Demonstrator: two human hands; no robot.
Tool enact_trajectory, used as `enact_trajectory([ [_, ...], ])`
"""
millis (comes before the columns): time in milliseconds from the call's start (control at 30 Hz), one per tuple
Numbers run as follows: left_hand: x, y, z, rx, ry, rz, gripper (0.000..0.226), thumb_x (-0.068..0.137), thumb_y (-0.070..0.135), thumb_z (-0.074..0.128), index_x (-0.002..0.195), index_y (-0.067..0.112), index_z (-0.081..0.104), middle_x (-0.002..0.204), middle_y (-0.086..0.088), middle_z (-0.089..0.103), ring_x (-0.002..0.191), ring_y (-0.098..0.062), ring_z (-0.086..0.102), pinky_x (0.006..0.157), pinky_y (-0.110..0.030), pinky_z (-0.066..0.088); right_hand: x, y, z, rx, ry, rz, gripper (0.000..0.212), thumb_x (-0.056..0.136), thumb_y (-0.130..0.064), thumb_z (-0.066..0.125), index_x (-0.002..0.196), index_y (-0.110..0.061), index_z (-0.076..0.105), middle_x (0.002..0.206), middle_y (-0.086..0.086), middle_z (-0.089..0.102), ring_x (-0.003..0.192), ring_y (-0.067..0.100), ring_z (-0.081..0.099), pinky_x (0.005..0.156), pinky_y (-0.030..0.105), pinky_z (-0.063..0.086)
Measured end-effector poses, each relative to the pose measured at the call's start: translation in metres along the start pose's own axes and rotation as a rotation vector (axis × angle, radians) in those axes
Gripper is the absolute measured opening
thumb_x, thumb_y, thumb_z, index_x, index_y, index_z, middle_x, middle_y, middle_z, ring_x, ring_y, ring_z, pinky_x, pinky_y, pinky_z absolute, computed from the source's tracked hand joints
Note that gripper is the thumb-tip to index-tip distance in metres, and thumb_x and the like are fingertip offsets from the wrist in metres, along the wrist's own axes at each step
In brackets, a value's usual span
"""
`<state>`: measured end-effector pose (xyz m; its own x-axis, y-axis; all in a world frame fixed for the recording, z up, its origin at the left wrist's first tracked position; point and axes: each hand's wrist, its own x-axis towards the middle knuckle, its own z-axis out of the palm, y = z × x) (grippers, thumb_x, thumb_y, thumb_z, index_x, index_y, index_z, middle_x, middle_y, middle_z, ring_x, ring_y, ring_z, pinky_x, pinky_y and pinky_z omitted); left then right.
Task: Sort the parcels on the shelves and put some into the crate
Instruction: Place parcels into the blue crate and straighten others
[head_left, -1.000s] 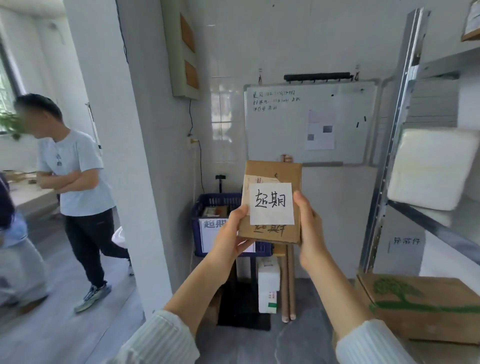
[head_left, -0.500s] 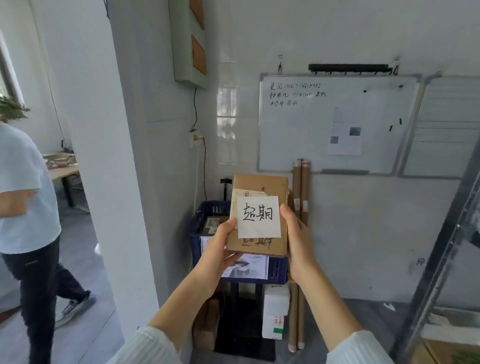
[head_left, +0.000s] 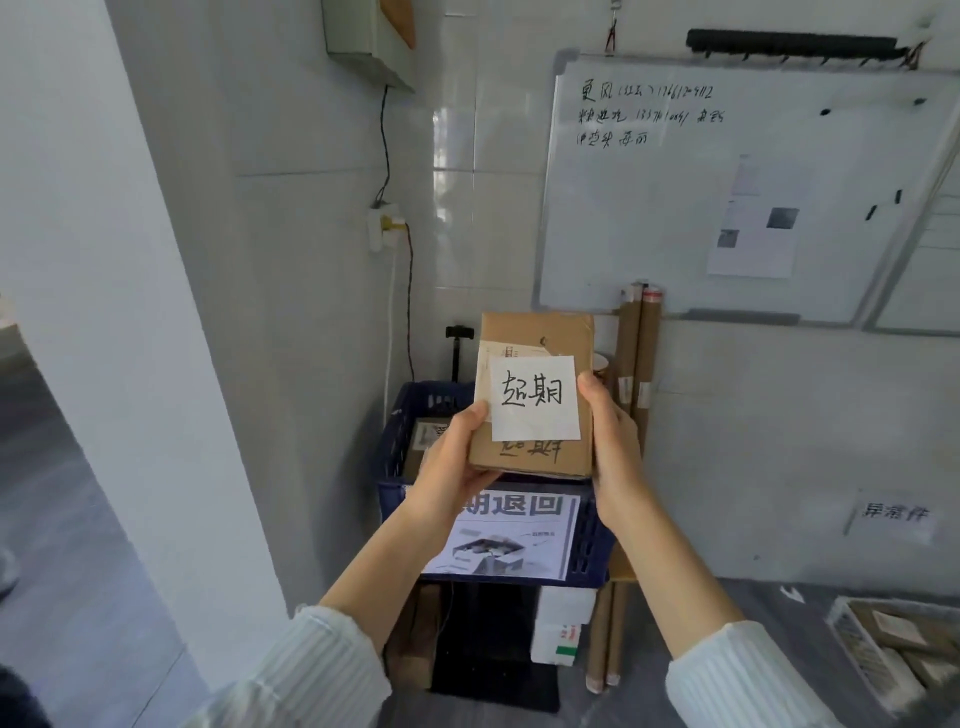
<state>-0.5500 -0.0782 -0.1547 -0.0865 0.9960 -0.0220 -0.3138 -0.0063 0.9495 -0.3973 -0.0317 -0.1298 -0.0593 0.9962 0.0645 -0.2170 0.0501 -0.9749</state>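
Squarely between both hands' fingers (head_left: 597, 387), parcel (head_left: 540, 338)

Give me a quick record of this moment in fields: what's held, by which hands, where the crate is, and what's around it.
held: cardboard parcel with white handwritten note
hands: left hand and right hand grip its sides
crate: blue crate directly below, already holds a parcel
beside crate: cardboard tubes upright against wall
wall: whiteboard

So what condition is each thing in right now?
cardboard parcel: held upright in front of the crate, white handwritten note on its face
left hand: gripping the parcel's left edge
right hand: gripping its right edge
blue crate: open-topped, parcel already inside
cardboard tubes: standing against the wall
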Motion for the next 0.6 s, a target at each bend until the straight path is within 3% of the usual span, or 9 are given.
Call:
enact_trajectory([
  [133,0.032,-0.009,0.004,0.040,-0.031,-0.017,0.056,0.081,0.060,0.055,0.129,0.030,0.055,0.120,0.001,0.068,0.115,-0.016,0.062,0.102,-0.036,0.047,0.036,0.008,-0.006,-0.013,0.014,0.013,0.028,0.091,-0.050,0.053,0.101,-0.032,0.071,0.099,-0.006,0.076,0.100,0.020,0.068,0.083,0.038,0.054],
  [367,0.099,-0.007,0.018,0.029,0.072,-0.047,0.041,0.093,0.049,0.048,0.127,0.029,0.056,0.115,0.001,0.070,0.109,-0.013,0.064,0.088,-0.026,0.052,0.113,0.018,-0.016,-0.001,-0.048,0.060,0.030,0.091,-0.052,0.052,0.103,-0.031,0.071,0.104,-0.004,0.074,0.105,0.022,0.066,0.100,0.050,0.046],
  [600,0.161,-0.008,0.051,0.110,0.105,-0.026,0.038,0.092,0.049,0.048,0.123,0.029,0.058,0.113,0.000,0.071,0.107,-0.016,0.065,0.092,-0.029,0.052,0.184,0.018,-0.045,0.041,-0.078,0.093,0.038,0.091,-0.052,0.053,0.114,-0.025,0.068,0.106,-0.002,0.074,0.101,0.021,0.068,0.094,0.041,0.052],
])
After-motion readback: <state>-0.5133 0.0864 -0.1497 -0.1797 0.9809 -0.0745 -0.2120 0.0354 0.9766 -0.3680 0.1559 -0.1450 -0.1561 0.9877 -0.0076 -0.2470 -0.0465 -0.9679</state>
